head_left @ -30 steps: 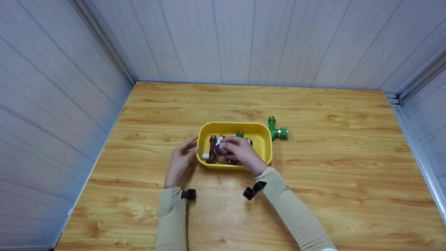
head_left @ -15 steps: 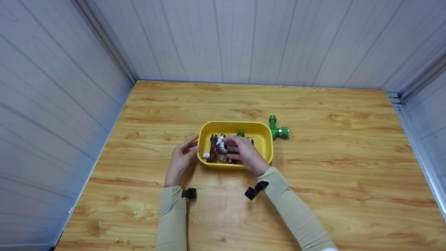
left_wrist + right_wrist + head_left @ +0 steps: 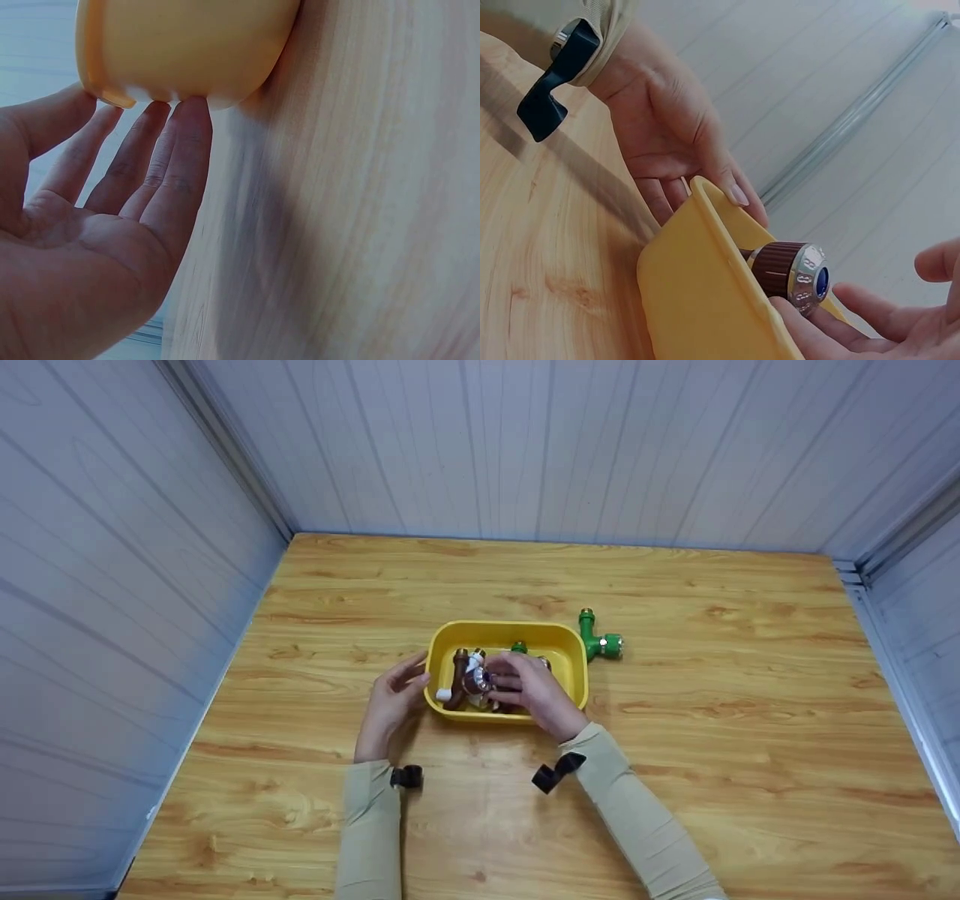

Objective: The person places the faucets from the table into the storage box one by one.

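A yellow plastic bin (image 3: pixel 574 690) holds several angle valves in brown, white and green. My left hand (image 3: pixel 390 705) touches its left end; in the left wrist view the nearly straight fingers rest against the outer wall, with the thumb at the rim. My right hand (image 3: pixel 536 694) is over the bin, beside a brown angle valve (image 3: pixel 475 681) with a silver-capped knob. In the right wrist view that ribbed brown knob (image 3: pixel 780 274) rises above the rim, and my right thumb stands apart from the fingers around it. Part of the bin's contents is hidden beneath this hand.
A green angle valve (image 3: pixel 600 643) lies on the wooden table (image 3: pixel 712 697) just outside the bin's right end. White panel walls (image 3: pixel 510 450) stand at the back and both sides. Each wrist carries a black camera mount (image 3: pixel 559 772).
My right hand has let go of the brown angle valve's knob and drawn slightly back to the right. The left hand stays at the bin's left end.
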Motion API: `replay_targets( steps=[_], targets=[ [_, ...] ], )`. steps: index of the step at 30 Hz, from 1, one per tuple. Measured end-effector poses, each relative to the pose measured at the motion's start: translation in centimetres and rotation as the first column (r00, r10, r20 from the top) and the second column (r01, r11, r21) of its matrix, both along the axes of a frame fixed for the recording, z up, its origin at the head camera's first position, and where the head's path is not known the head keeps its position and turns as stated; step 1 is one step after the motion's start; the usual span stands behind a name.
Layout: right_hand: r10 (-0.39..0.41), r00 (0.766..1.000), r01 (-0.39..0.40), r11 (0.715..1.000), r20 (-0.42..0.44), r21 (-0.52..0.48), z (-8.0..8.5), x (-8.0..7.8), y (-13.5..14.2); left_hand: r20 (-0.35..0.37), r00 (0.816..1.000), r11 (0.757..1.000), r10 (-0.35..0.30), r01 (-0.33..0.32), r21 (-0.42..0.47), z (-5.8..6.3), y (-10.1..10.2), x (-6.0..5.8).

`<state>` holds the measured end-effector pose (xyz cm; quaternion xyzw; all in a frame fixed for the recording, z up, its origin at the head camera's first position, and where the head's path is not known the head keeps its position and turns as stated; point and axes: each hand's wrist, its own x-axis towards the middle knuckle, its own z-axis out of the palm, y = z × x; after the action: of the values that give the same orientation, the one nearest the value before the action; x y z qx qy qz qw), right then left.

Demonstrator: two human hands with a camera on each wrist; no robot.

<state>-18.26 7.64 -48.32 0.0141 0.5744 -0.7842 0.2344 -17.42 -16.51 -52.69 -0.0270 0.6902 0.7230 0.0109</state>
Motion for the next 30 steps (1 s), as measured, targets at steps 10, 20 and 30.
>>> replay_targets(
  steps=[10, 20, 30],
  targets=[
    [-0.013, 1.000, 0.013, 0.997, -0.007, -0.071, 0.0, 0.6, 1.1, -0.004, 1.000, 1.000, 0.010, -0.009, 0.011, -0.2, 0.0, -0.1],
    [-0.002, 1.000, 0.003, 0.995, 0.002, -0.102, 0.1, 0.9, 1.9, 0.000, 1.000, 0.999, -0.016, 0.016, 0.030, -0.1, -0.1, -0.1],
    [-0.008, 1.000, 0.006, 0.996, -0.028, -0.086, 0.2, 1.2, 2.5, 0.005, 1.000, 0.999, 0.016, -0.016, -0.041, -0.1, 0.1, -0.1]
  ],
)
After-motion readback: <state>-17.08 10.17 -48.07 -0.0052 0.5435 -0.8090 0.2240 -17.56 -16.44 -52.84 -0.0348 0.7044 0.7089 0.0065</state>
